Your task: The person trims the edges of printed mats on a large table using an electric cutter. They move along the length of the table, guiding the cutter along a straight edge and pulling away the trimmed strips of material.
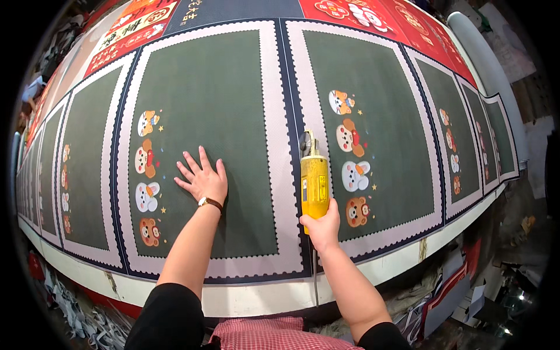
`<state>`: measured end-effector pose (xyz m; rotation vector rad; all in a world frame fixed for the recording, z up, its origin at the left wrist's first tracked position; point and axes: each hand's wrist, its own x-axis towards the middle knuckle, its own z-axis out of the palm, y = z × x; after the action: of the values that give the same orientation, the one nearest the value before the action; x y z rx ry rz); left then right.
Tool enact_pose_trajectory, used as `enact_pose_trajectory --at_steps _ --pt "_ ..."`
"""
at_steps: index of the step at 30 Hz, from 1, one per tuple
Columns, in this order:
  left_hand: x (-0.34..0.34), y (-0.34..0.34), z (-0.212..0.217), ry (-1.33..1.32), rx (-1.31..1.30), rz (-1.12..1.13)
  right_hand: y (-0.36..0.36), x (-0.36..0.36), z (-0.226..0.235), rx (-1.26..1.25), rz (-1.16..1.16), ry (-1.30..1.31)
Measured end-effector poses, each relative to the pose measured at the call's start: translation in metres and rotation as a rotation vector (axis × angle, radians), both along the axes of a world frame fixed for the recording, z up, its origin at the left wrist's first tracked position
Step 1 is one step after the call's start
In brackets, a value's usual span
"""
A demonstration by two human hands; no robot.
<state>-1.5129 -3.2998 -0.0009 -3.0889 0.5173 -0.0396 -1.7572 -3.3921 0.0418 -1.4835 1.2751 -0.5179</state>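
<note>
A yellow handheld rotary cutter (314,185) stands on the dark seam between two green printed mats (204,146), right hand (321,226) wrapped tight around its handle. The left hand (201,179) presses flat, fingers spread, well apart. If the sheet shifts, the blade could likely stray into the pale border.

The long printed fabric sheet (233,116) shows dark green rectangular panels framed in pale scalloped borders and navy lines, each with a column of orange, brown and white cartoon animals. At the sheet's far edge lie red panels (373,14). On the sheet, near its navy line, stands a yellow handheld cutting tool (314,186).
</note>
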Motion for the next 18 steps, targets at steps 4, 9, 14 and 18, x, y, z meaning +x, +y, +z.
enact_pose_trajectory --at_steps 4,9,14,18 --pt "-0.003 -0.001 0.000 -0.010 0.037 0.008 -0.021 0.018 -0.008 -0.037 0.013 0.026" --pt "-0.003 -0.002 0.001 -0.019 0.030 0.013 -0.050 0.045 -0.010 -0.052 0.020 0.005" --pt "-0.003 -0.003 0.004 -0.006 0.033 0.019 -0.077 0.074 -0.011 -0.060 0.025 -0.003" --pt "-0.003 -0.004 0.005 0.002 0.013 0.021 -0.101 0.098 -0.015 -0.059 0.027 -0.035"
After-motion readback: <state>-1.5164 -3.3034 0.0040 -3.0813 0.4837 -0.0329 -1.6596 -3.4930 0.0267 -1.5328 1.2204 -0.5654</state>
